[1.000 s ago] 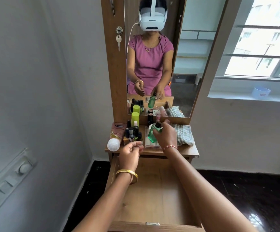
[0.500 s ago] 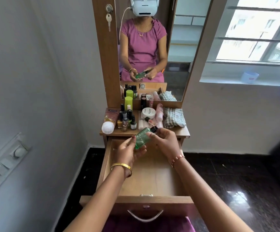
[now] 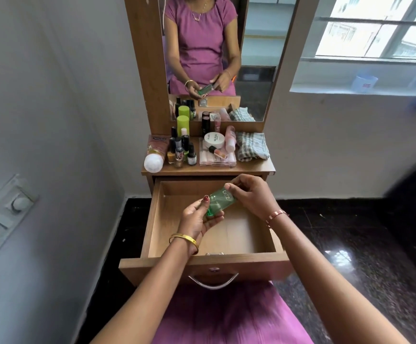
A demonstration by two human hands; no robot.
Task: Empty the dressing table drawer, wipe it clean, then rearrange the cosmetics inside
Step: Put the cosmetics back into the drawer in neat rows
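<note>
Green bottle [image 3: 220, 202], earlier gripped upright by the right hand [image 3: 253, 196] alone, was brought down from the tabletop; the left hand [image 3: 197, 220] came up beneath and grasped its lower end.

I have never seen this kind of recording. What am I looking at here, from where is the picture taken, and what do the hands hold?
No machine here: a person wears a camera on the head, looking down at their own two hands. The left hand and right hand together hold a small green bottle above the open drawer, whose visible floor is bare. On the dressing table top stand nail polish bottles, a white jar, a pink tube and a folded checked cloth. The mirror reflects the person.
</note>
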